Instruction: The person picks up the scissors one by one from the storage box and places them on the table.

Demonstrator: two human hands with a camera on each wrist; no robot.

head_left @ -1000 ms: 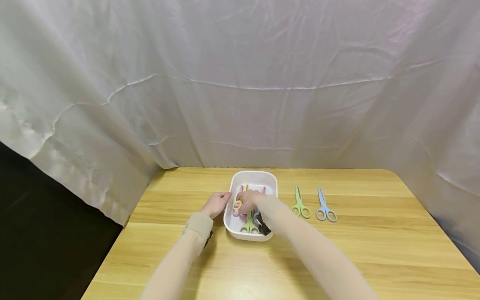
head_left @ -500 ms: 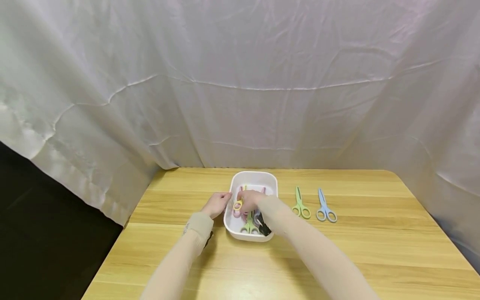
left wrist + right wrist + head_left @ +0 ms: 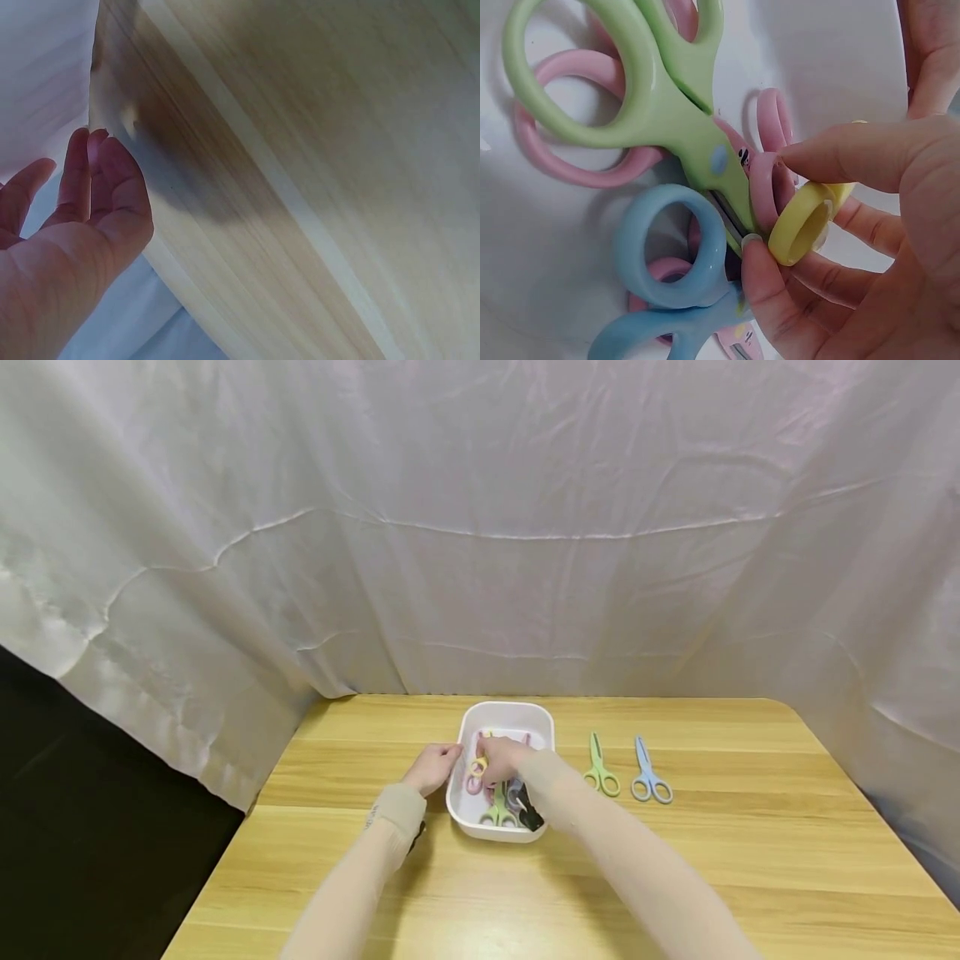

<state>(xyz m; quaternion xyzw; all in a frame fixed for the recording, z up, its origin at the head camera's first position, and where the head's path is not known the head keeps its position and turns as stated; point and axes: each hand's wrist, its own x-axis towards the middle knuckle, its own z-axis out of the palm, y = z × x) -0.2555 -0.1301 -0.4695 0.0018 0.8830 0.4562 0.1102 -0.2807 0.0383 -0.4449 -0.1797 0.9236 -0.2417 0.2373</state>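
Observation:
A white plastic bin [image 3: 465, 829] on the table holds several pairs of scissors. My left hand [image 3: 433, 768] is at the bin's left wall; in the left wrist view its fingers [image 3: 124, 184] are gently bent and hold nothing. Inside the bin, my right hand [image 3: 501, 757] holds yellow scissors [image 3: 802, 229] by the handle. Close to its fingertips lie pink scissors [image 3: 763, 196] and green scissors [image 3: 694, 139]. Blue scissors [image 3: 671, 292] lie below the green ones, and more pink handles [image 3: 585, 176] show underneath. The yellow blades are mostly hidden by my hand.
Right of the bin, a second pair of green scissors [image 3: 600, 770] and a second pair of blue scissors [image 3: 648, 774] lie on the wooden table [image 3: 750, 827], blades pointing away. A pale curtain [image 3: 525, 593] hangs behind the table's far edge.
The yellow handle has shifted slightly right in my right hand's fingers, and more of the pink handle beside it shows. My left hand has stayed at the bin wall.

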